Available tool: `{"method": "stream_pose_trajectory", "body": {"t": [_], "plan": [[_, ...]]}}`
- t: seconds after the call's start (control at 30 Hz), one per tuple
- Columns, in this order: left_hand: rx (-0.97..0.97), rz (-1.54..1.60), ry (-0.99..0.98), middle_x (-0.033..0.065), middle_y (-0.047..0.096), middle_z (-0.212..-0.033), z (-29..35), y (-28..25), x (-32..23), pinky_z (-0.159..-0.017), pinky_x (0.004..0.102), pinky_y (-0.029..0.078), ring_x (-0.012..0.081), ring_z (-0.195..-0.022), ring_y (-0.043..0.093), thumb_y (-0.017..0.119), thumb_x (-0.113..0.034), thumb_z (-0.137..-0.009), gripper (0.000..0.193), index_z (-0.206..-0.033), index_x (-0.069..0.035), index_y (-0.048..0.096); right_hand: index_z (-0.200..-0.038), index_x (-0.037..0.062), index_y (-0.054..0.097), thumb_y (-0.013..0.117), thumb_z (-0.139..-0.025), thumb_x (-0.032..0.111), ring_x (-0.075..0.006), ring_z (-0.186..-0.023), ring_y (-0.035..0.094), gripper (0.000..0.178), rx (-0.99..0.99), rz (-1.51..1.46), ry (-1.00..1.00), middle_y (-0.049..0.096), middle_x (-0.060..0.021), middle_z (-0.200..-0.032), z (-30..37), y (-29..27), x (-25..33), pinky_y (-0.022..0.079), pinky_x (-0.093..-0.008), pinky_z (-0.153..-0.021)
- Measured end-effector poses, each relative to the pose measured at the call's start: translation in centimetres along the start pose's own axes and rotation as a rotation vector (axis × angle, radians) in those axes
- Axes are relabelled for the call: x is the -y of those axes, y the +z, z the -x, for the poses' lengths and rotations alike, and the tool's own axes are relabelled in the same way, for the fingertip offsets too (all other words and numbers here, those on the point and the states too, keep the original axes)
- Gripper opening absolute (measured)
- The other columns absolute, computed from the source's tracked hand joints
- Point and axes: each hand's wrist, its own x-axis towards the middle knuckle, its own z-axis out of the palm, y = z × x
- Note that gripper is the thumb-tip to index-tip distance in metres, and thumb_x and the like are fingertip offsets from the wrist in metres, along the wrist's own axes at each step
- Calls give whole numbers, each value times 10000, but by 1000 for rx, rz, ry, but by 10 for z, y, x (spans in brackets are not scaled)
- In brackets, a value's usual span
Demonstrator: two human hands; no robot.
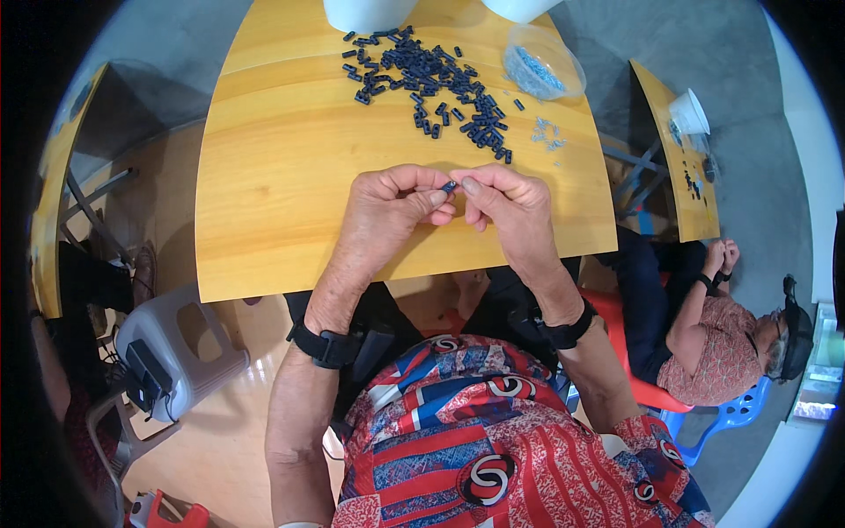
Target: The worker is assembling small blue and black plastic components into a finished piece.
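My left hand (392,209) and my right hand (508,204) meet over the middle of a yellow wooden table (273,194). Between their fingertips they pinch one small dark blue plastic piece (449,187). Both hands touch it; which hand bears it more I cannot tell. A heap of several like dark blue pieces (431,79) lies farther back on the table. To its right sit a few tiny pale metal parts (547,132) and a clear plastic bag (541,66) of small bluish parts.
Two white containers (365,12) stand at the table's far edge. Another person (713,339) sits at the right by a second yellow table (682,189) with a white cup (688,113). A grey plastic stool (180,352) stands at the left.
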Motion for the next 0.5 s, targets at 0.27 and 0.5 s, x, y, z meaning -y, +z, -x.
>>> {"method": "stream_pose_trajectory", "body": {"t": [0.27, 0.5], "plan": [[-2, -31, 24, 72, 681, -817, 0, 2, 1, -681, 222, 536, 100, -724, 641, 615, -15, -883, 124, -981, 41, 666, -940, 22, 702, 651, -875, 116, -29, -571, 537, 125, -21, 39, 50, 625, 8, -685, -2, 1, 3, 423, -176, -503], [-23, -65, 24, 54, 677, -797, 2, 4, -2, -670, 211, 525, 83, -709, 624, 611, -12, -885, 112, -964, 35, 674, -930, 17, 700, 651, -870, 101, -30, -570, 545, 114, -7, 56, 47, 637, 1, -703, -3, -1, 0, 431, -174, -501]]}}
